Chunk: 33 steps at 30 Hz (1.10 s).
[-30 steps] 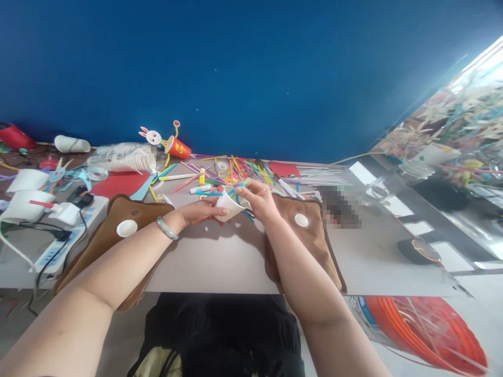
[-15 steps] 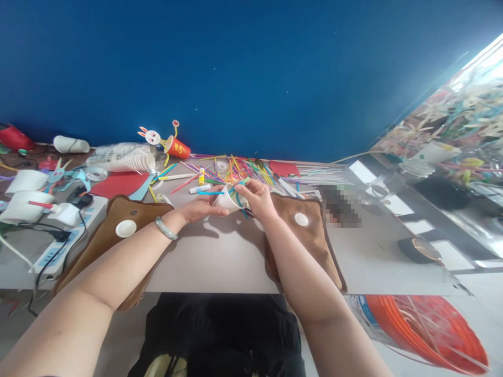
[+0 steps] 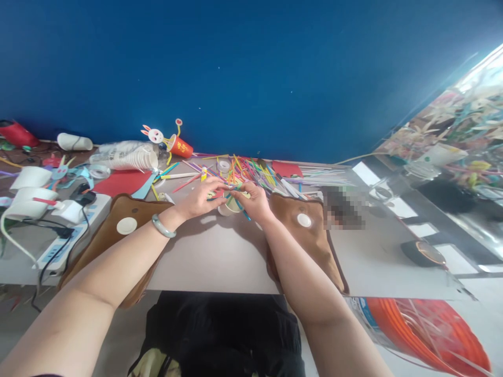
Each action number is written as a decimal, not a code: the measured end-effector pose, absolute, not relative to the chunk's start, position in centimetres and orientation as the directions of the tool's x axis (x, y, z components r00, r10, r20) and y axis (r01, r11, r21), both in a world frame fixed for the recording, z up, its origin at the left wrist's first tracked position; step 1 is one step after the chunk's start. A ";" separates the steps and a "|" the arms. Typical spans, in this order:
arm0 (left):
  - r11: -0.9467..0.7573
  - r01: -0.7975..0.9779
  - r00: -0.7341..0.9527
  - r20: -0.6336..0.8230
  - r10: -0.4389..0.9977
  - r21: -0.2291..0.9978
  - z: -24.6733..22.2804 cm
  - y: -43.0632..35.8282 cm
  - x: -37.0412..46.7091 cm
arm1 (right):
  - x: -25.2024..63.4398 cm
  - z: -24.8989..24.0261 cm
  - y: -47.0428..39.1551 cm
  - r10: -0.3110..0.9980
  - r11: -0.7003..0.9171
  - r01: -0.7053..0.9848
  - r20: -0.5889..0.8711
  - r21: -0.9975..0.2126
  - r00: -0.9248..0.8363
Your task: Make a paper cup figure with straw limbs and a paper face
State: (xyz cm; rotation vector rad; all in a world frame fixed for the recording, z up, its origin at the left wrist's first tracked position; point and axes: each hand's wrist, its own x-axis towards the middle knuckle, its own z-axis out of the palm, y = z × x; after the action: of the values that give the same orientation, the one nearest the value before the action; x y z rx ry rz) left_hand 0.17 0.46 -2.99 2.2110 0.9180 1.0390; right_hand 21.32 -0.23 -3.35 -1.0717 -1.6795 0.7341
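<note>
A white paper cup (image 3: pixel 226 210) stands on the table between my hands, partly hidden by my fingers. Blue straw pieces (image 3: pixel 246 214) cross above its mouth, and one end sticks out on the right. My left hand (image 3: pixel 201 199), a bangle at its wrist, pinches a blue straw at the cup's rim with thumb and fingertips. From the right, my right hand (image 3: pixel 254 203) grips the blue straw over the opening with thumb and forefinger. Fingers hide how the straw pieces join the cup.
Behind lie loose colored straws (image 3: pixel 251 170) and a red rabbit-faced cup (image 3: pixel 181 147). Brown cushions (image 3: pixel 310 241) flank my hands. To the left are stacked paper cups (image 3: pixel 135 158) and a power strip (image 3: pixel 92 220) with cords. An orange bucket (image 3: pixel 396 330) stands below the right edge.
My left hand has let go of the cup's side and moved up to the straw at its rim. The cup, tilted in my hands before, now stands upright on the table.
</note>
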 end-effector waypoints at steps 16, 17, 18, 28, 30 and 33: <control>-0.525 0.411 0.538 0.266 0.800 0.745 -2.1 -0.1 0.8 | 20.9 -3.4 -0.3 0.933 0.356 0.268 0.325 -0.895 -0.154; -0.521 0.399 0.543 0.263 0.797 0.754 -2.1 -0.1 0.8 | 20.9 -3.4 -0.4 0.935 0.349 0.260 0.318 -0.900 -0.155; -0.519 0.384 0.552 0.261 0.792 0.764 -2.0 -0.1 0.8 | 20.8 -3.3 -0.4 0.937 0.344 0.254 0.314 -0.904 -0.154; -0.555 0.350 0.625 0.252 0.739 0.755 -2.2 0.1 0.4 | 20.9 -2.9 -0.7 0.949 0.307 0.228 0.282 -0.924 -0.138; -0.531 0.375 0.596 0.241 0.766 0.760 -2.2 0.0 0.4 | 21.0 -2.8 -0.7 0.952 0.297 0.215 0.271 -0.930 -0.142; -0.477 0.404 0.540 0.218 0.813 0.780 -2.2 -0.2 0.6 | 21.0 -2.9 -0.7 0.954 0.288 0.200 0.261 -0.936 -0.149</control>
State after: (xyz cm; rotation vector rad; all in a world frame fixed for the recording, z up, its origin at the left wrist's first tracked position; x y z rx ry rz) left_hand 0.56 -0.16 -2.23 2.0950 0.9795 0.7691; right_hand 20.99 -0.70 -2.89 -1.0912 -1.5796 0.9678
